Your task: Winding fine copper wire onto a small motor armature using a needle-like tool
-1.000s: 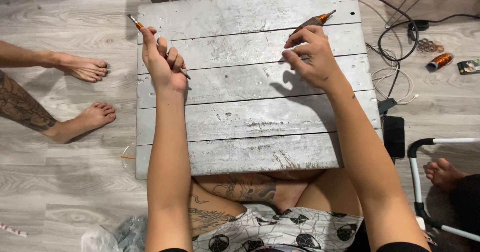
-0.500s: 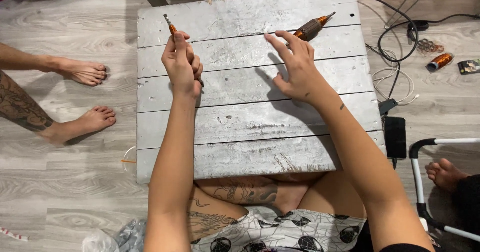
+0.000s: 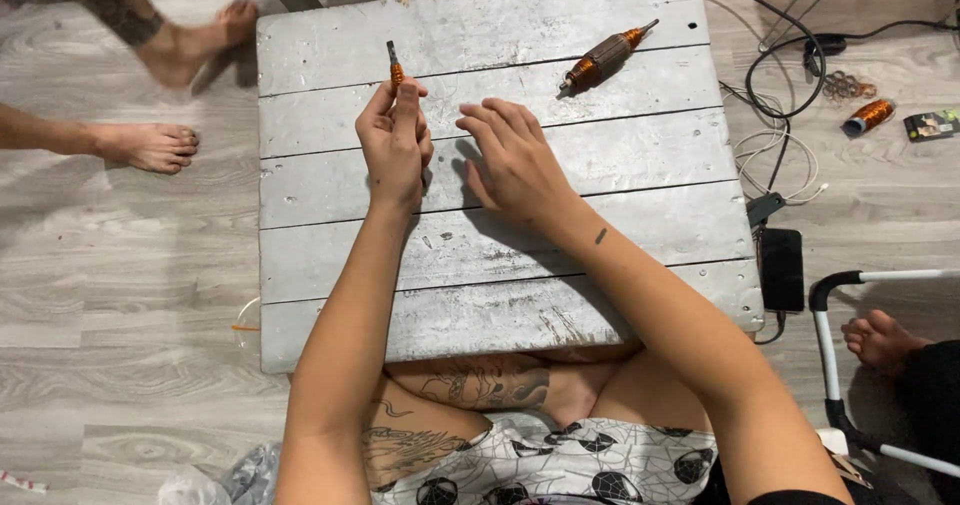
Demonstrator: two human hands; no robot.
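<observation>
A small orange-and-black tool (image 3: 394,65) is gripped upright in the closed left hand (image 3: 396,145) above a grey plank bench (image 3: 500,255). The right hand (image 3: 515,160), open and empty, rests just beside it on the boards. A larger copper-wound part (image 3: 603,58) lies well apart, near the far edge. The thin tool is pinched only at its lower end, so it could probably slip from the fingers and be dropped onto the bench.

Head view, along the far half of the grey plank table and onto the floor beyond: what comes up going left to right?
Small orange tool in the left hand → right hand → brown-orange motor armature → black cables → copper coil → small dark packet.
</observation>
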